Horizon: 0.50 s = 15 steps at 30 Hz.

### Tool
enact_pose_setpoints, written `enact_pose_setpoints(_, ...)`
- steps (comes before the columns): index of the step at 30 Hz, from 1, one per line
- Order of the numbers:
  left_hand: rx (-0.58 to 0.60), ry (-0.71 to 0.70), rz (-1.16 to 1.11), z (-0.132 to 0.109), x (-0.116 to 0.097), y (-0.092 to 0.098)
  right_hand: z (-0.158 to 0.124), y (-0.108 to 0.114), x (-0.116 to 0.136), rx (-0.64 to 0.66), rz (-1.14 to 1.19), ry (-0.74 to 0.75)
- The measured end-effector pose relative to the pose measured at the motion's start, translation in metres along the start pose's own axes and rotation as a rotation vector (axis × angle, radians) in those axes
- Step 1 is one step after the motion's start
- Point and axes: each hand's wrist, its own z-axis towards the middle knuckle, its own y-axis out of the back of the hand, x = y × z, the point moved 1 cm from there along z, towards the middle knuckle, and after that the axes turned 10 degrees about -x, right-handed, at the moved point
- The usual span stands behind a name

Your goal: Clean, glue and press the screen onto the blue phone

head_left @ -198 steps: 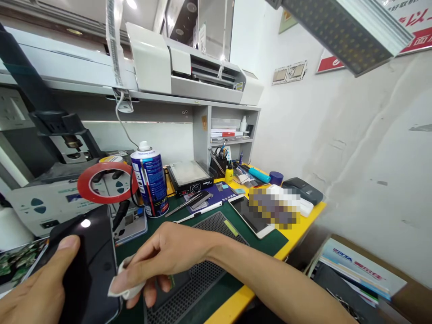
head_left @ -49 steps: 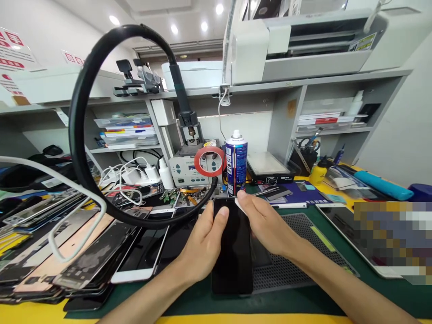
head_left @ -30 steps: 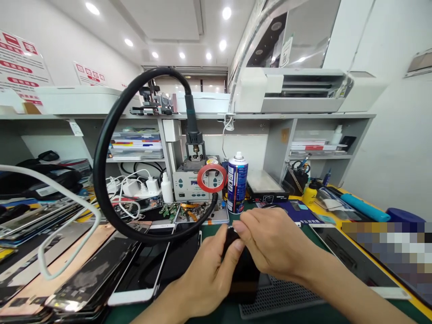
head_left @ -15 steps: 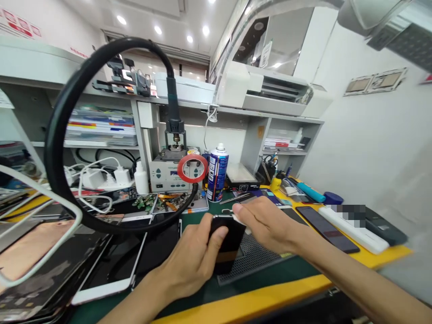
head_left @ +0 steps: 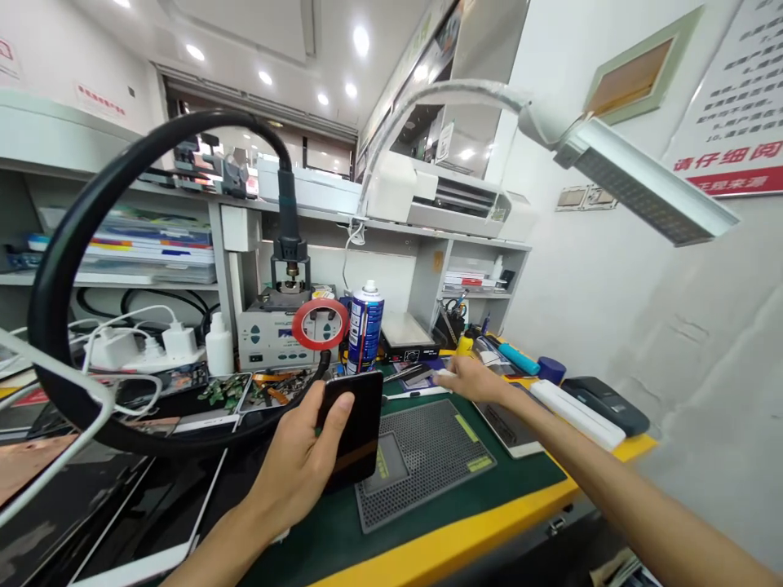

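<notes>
The left hand (head_left: pixel 299 461) had a black rectangular phone (head_left: pixel 358 432) in its grip; the right hand (head_left: pixel 474 379) pinched a white cloth (head_left: pixel 445 374).

Smooth, glossy phone (head_left: pixel 362 428); matt pad (head_left: pixel 431 440)

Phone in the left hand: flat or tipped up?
Tipped up: the left hand grips the phone, with its dark face towards the camera. Whether its lower edge touches the green mat, I cannot tell.
</notes>
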Motion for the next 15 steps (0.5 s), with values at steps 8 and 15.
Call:
enact_pose_setpoints(8, 0.057, -0.785, 0.097, 0.004, 0.002, 0.004, -0.031, 0.008, 0.058, 0.222, 0.319, -0.12)
enact_pose_setpoints(15, 0.017, -0.973, 0.304, -0.008, -0.004, -0.005, -0.085, -0.013, 0.093, 0.604, 1.283, -0.194)
